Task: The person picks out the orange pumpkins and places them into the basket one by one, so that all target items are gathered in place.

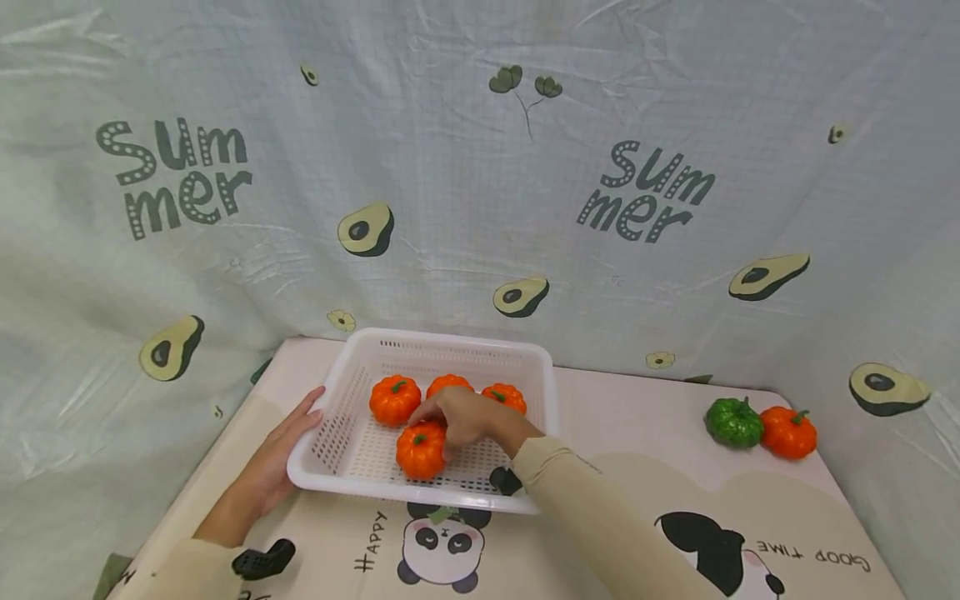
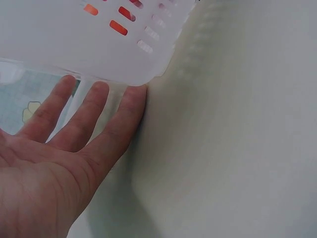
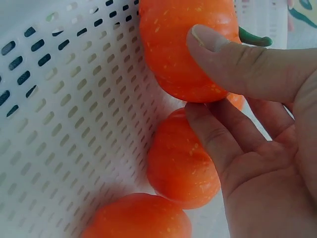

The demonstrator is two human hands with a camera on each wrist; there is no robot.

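A white plastic basket (image 1: pixel 349 483) with slotted walls stands on the table, holding several small orange pumpkins. My right hand (image 1: pixel 468 417) reaches into it and grips the nearest pumpkin (image 1: pixel 420 452) between thumb and fingers. In the right wrist view, the thumb lies across this pumpkin's (image 3: pixel 183 49) side, and its green stem sticks out beyond the thumb. Behind it in the basket are a left pumpkin (image 1: pixel 394 400), a middle pumpkin (image 1: pixel 448 384) and a right pumpkin (image 1: pixel 506 395). My left hand (image 1: pixel 273 458) touches the basket's left side; its fingers (image 2: pixel 91 111) are extended against the lower edge.
A green pumpkin (image 1: pixel 733 422) and another orange pumpkin (image 1: pixel 789 432) sit side by side near the table's right edge. The tabletop (image 1: pixel 615 417) carries panda prints. A pale curtain (image 1: pixel 450 167) with avocado prints hangs behind and at both sides.
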